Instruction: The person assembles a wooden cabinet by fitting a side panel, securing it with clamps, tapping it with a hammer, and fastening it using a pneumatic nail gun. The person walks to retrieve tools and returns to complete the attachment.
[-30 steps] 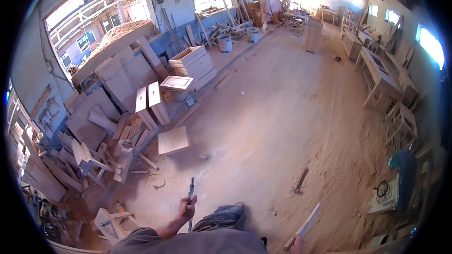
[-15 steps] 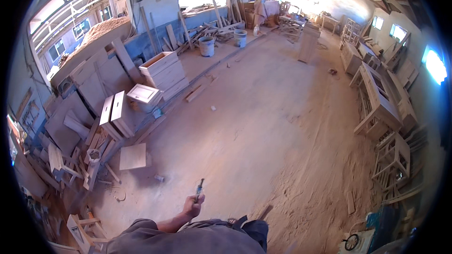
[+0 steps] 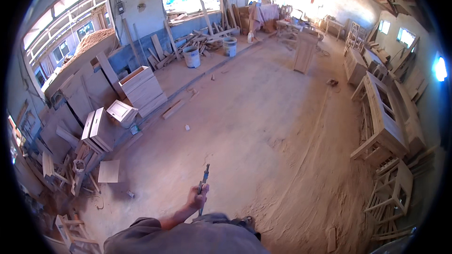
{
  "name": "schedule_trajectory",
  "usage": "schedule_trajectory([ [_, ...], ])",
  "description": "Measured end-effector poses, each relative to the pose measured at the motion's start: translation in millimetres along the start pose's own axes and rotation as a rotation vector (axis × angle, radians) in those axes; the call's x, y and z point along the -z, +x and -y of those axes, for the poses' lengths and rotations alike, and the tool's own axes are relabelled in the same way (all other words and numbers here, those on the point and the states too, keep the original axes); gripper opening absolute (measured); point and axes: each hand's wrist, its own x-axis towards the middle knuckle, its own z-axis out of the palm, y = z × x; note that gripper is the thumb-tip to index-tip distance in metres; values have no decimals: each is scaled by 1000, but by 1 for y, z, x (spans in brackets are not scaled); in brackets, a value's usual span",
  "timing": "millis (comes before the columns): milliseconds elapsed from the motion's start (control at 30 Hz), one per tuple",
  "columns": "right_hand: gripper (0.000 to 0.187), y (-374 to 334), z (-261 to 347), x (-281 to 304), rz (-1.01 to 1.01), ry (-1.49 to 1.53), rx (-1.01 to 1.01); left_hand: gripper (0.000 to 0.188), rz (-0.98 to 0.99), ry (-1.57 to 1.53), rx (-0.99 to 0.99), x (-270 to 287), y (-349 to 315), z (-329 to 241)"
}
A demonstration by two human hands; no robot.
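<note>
My left hand (image 3: 197,197) is out in front of my body, its fingers wrapped round a slim, dark bluish handheld tool (image 3: 205,175). The tool's narrow end points up and away from me. A thin part of it, or something attached to it, shows below the fist. Its exact kind is too small to make out. Bare floor lies under the hand, and the tool touches nothing else that I can see. My right hand is out of sight.
On the left stand a drawer cabinet (image 3: 141,89), pale drawer fronts (image 3: 99,129) and a square board (image 3: 109,171). Two buckets (image 3: 191,57) stand near scrap wood. A tall wooden cabinet (image 3: 306,51) is ahead; wooden frames (image 3: 383,117) line the right. Sawdust covers the floor (image 3: 301,183).
The room has shifted in view, with the left-hand furniture lower and further left and the tall cabinet looking larger. My left hand, still gripping the tool, is slightly higher in the picture.
</note>
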Motion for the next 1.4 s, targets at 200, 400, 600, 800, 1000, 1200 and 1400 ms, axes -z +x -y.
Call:
schedule_trajectory([
  [200, 24, 150, 236, -8, 11, 141, 173, 42, -78, -82, 33, -116, 109, -8],
  [400, 24, 261, 446, -80, -9, 259, 126, 41, -54, -100, 143, -245, 242, 21],
  [600, 35, 293, 533, -91, -420, -158, -89, 43, 35, -9, 153, -425, 402, -14],
  [800, 33, 342, 555, -90, -124, -313, -252, 46, 113, -77, 85, -594, 559, -83],
  [1000, 41, 447, 734, -152, -83, -265, -238, 49, 17, -35, -65, -744, 711, -89],
  [1200, 50, 533, 980, -178, -88, -245, -228, 48, -66, -19, -102, -854, 829, -143],
  [1400, 43, 673, 1281, -296, -267, -18, 10, 45, -150, -134, -34, -944, 952, -170],
])
